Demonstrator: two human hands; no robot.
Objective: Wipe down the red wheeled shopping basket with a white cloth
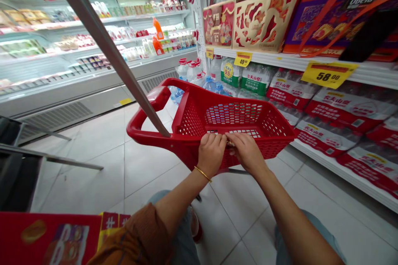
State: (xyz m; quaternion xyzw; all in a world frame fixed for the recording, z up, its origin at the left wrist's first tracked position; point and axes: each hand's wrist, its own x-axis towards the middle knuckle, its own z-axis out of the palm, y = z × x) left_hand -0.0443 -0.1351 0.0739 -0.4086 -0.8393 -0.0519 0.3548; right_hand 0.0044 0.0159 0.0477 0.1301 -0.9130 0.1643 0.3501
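Observation:
A red plastic shopping basket (pixel 199 118) stands tilted on the tiled floor in front of me, empty inside, with a metal pull handle (pixel 102 41) rising up to the upper left. My left hand (pixel 211 152), with a gold bangle at the wrist, curls its fingers over the basket's near rim. My right hand (pixel 247 151) sits beside it on the same rim, fingers bent down and touching the left hand's fingertips. Both hands grip the rim's edge.
Shelves on the right hold gift boxes (pixel 264 18) above and shrink-wrapped packs of bottled water (pixel 336 109) below, with yellow price tags. A chilled display case (pixel 77 49) runs along the left. A red box (pixel 46 238) lies at the lower left. Grey metal bars (pixel 52 155) jut in from the left.

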